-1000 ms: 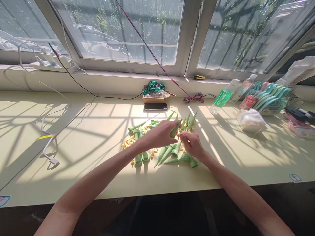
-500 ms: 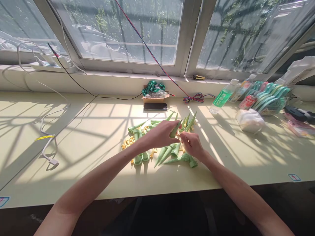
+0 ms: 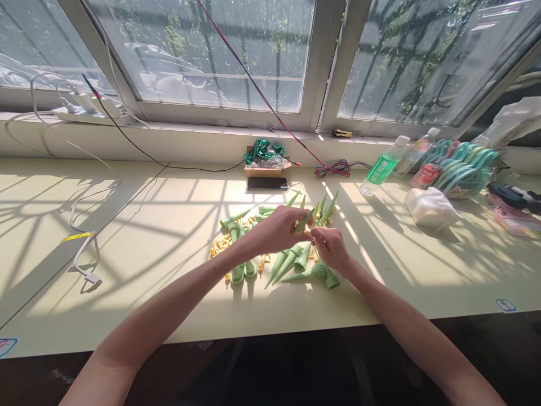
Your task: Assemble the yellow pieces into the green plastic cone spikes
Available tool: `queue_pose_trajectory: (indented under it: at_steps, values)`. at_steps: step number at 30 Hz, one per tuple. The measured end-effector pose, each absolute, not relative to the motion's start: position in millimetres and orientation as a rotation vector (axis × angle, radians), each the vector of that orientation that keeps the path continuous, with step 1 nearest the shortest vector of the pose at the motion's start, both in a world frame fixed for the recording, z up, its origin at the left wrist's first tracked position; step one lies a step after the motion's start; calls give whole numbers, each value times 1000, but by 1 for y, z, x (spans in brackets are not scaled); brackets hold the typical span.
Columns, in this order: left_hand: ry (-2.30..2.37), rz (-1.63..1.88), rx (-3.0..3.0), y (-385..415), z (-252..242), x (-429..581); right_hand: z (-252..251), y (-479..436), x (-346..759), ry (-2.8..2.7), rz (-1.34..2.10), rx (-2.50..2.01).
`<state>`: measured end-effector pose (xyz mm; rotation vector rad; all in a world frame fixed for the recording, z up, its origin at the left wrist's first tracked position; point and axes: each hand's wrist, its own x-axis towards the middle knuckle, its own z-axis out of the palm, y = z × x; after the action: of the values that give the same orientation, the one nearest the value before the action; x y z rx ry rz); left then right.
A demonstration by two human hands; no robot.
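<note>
Against half a second ago, I see the green cone [image 3: 305, 221] tipped slightly further right, gripped in the left hand [image 3: 279, 229] over the middle of the table [image 3: 169, 293]. The right hand [image 3: 332, 248] is curled just beside it; I can't tell whether its fingertips grip anything. My view of the cone's lower end and some yellow pieces [image 3: 220, 245] is blocked. Barred shadows cross the pale tabletop, below windows [image 3: 220, 62] at the far side.

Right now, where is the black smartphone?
In the head view, the black smartphone lies near centre, directly in front of the small cardboard box and beyond the green spikes.
</note>
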<state>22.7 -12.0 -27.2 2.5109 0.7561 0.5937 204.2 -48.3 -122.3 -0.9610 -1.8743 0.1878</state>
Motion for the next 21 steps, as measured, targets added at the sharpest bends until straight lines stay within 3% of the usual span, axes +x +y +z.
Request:
queue_pose_trajectory:
  at_steps: [13, 21]
  values:
    - [784, 567, 2415, -12, -25, 22, -123, -51, 206, -1855, 452, -903]
    - [809, 604, 2423, -10, -26, 22, -122, -52, 207, -1955, 337, -897]
